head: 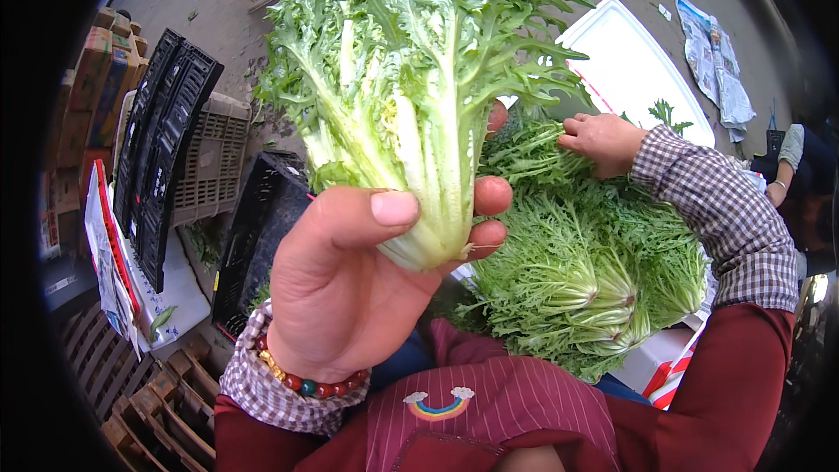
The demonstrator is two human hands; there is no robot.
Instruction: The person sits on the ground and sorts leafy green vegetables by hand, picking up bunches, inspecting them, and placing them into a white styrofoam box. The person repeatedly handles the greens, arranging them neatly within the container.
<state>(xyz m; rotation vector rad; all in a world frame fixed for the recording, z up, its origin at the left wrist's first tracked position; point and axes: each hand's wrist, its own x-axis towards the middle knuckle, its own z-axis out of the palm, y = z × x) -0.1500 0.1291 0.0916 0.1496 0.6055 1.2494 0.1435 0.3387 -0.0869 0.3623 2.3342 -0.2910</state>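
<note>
My left hand (360, 288) grips the pale base of a head of frisée endive (419, 118), held up close before me with its frilly green leaves pointing away. The thumb lies across the near side, fingertips show at the right. Further back, my right hand (600, 141) rests on loose green leaves at the back of a pile of frisée endive (583, 275); its fingers are bent among the leaves, and whether they grip any cannot be told. Several heads in the pile have their cut bases towards the middle. The endive in my left hand hides part of the pile.
A white foam lid (642, 65) lies behind the pile. Black plastic crates (164, 151) and a beige crate (213, 157) stand at left, near wooden pallets (170, 406) and cardboard boxes (92, 72). Newspaper (714, 59) lies on the ground at right; another person's hand (777, 193) shows at the far right.
</note>
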